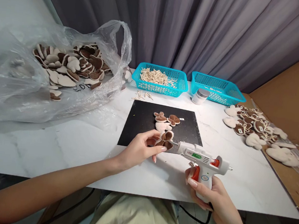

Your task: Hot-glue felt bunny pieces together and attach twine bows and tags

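Observation:
My left hand (146, 145) pinches a small brown-and-cream fabric piece (166, 139) with rounded lobes, above the near edge of a black mat (137, 125). Wrapped round the handle of a white glue gun (198, 154) is my right hand (207, 194), with fingers at the red trigger. The gun's nozzle points left and meets or nearly meets the piece's middle; exact contact is hard to tell. Just beyond, more brown and cream fabric pieces (174, 120) lie on the mat, along with a small white label (182, 119).
On the left, a clear plastic bag (97, 103) spills many similar pieces. Behind the mat stand a blue basket (157, 89) of small cream bows, another blue basket (218, 87) and a lidded jar (200, 96). Pieces with bows (260, 126) lie at right, beside cardboard (297, 81).

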Action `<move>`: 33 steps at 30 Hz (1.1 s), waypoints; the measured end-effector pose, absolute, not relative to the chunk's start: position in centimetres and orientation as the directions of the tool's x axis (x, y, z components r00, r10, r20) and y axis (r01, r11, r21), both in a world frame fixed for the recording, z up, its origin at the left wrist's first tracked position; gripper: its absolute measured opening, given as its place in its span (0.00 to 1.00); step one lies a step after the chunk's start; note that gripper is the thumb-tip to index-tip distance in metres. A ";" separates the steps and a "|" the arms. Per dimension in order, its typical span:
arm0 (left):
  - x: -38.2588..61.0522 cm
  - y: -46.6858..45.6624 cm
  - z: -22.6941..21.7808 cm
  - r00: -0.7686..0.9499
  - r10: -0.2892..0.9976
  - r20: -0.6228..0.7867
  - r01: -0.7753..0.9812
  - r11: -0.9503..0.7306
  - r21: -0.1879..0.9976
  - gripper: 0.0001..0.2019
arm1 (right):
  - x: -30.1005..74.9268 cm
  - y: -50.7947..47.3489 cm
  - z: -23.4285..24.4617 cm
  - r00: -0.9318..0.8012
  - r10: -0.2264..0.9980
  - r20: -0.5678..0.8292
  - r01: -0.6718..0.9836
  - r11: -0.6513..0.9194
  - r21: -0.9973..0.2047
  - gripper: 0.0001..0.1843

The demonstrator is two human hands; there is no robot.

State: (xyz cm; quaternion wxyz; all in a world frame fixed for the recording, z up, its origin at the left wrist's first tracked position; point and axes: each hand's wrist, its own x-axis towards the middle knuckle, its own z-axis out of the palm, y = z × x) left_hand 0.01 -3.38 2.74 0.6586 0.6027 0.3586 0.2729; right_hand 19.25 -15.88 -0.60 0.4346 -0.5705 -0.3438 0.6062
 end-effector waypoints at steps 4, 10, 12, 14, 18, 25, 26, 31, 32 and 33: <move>-0.1 -3.3 2.5 0.598 0.790 -0.137 0.081 0.110 0.991 0.11 | 19.4 -15.7 -0.2 0.064 0.914 -0.400 -0.137 -0.389 -0.911 0.18; -0.3 -2.7 2.3 0.589 0.788 -0.180 0.060 0.179 0.982 0.14 | 19.5 -16.3 -0.2 0.137 0.917 -0.375 -0.170 -0.351 -0.921 0.20; -0.3 -2.6 2.3 0.580 0.791 -0.197 0.059 0.201 0.978 0.13 | 19.3 -16.8 -0.2 0.149 0.919 -0.366 -0.160 -0.343 -0.926 0.20; -0.2 -2.5 2.4 0.578 0.787 -0.216 0.067 0.218 0.974 0.13 | 19.0 -17.4 -0.4 0.156 0.922 -0.355 -0.112 -0.341 -0.933 0.19; -0.2 -2.5 2.4 0.586 0.772 -0.246 0.096 0.235 0.967 0.13 | 18.4 -18.3 -0.8 0.253 0.907 -0.337 0.031 -0.356 -0.934 0.21; -0.2 -2.4 2.2 0.597 0.764 -0.244 0.089 0.239 0.967 0.14 | 17.7 -18.5 -1.7 0.332 0.933 -0.137 0.259 -0.230 -0.938 0.17; -0.2 -2.4 2.2 0.597 0.765 -0.241 0.086 0.238 0.967 0.14 | 17.6 -18.4 -1.8 0.335 0.934 -0.125 0.269 -0.222 -0.937 0.16; -0.2 -2.4 2.3 0.599 0.763 -0.242 0.075 0.248 0.966 0.14 | 17.2 -18.3 -1.9 0.353 0.932 -0.085 0.302 -0.200 -0.932 0.16; -0.2 -2.4 2.3 0.599 0.763 -0.242 0.073 0.249 0.966 0.14 | 17.2 -18.3 -1.9 0.356 0.931 -0.080 0.305 -0.197 -0.932 0.16; -0.2 -2.4 2.3 0.601 0.762 -0.240 0.071 0.249 0.966 0.14 | 17.1 -18.3 -1.9 0.355 0.932 -0.076 0.308 -0.193 -0.932 0.17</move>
